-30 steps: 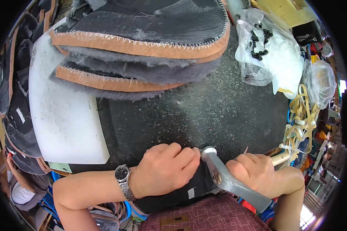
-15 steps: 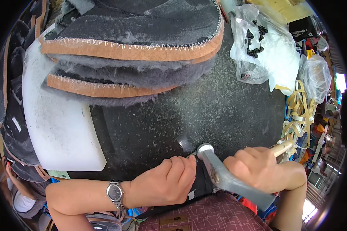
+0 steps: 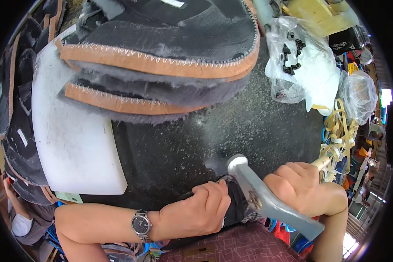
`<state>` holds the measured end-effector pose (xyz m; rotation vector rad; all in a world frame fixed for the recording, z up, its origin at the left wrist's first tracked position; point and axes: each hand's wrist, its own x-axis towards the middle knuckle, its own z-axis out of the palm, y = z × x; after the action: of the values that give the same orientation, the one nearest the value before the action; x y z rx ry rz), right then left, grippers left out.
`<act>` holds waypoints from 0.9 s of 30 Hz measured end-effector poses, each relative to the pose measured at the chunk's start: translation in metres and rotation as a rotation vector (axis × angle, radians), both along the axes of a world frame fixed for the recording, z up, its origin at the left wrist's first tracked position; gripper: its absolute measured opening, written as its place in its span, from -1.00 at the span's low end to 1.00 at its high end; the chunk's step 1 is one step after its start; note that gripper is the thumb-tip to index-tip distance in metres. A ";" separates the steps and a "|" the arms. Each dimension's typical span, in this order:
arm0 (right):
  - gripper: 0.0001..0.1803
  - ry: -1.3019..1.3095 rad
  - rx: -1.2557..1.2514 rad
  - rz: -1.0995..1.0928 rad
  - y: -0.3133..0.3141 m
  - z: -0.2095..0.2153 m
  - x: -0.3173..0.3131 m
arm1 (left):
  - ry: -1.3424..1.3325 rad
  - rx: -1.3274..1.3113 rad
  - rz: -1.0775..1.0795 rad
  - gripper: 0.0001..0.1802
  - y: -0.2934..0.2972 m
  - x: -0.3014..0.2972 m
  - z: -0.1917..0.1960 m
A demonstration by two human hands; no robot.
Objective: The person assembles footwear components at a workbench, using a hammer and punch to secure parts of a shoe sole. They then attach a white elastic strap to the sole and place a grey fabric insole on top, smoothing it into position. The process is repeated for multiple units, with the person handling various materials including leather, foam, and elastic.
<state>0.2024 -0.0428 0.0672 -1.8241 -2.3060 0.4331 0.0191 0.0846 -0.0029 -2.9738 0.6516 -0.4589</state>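
My right hand [image 3: 294, 185] is wrapped around the pale wooden handle [image 3: 321, 163] of a hammer. The steel hammer head [image 3: 270, 205] slants across the near table edge, its round face beside my left hand. With curled fingers, my left hand [image 3: 201, 205] grips a piece of black material [image 3: 236, 196] at that edge; its full shape is hidden by the hand and hammer. A stack of dark, fleecy pieces [image 3: 161, 50] lies farther away, bordered by brown strips with white zigzag stitching.
A thick white board [image 3: 76, 144] lies to the left on the black tabletop [image 3: 174, 148]. At the right are a clear bag [image 3: 288, 65] with small black parts and tangled beige straps [image 3: 336, 135]. Another person's arm [image 3: 15, 198] shows at far left.
The whole view has shifted slightly. The hammer's round face has lifted a little away from my left hand, and more of the black material shows beside that hand.
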 end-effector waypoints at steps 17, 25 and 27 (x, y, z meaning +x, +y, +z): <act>-0.69 0.097 -0.087 -0.018 0.001 -0.002 -0.013 | -0.021 -0.022 -0.029 -0.77 0.004 -0.015 -0.002; -0.70 0.149 -0.148 -0.005 0.005 0.000 -0.014 | 0.029 -0.324 -0.053 -0.79 0.019 -0.025 -0.001; -0.68 0.119 -0.199 0.038 0.002 -0.005 -0.018 | -0.002 -0.208 -0.067 -0.82 0.015 -0.026 -0.002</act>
<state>0.1846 -0.0405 0.0625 -1.7868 -2.2908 0.7800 -0.0070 0.0999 -0.0044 -3.1519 0.7492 -0.5679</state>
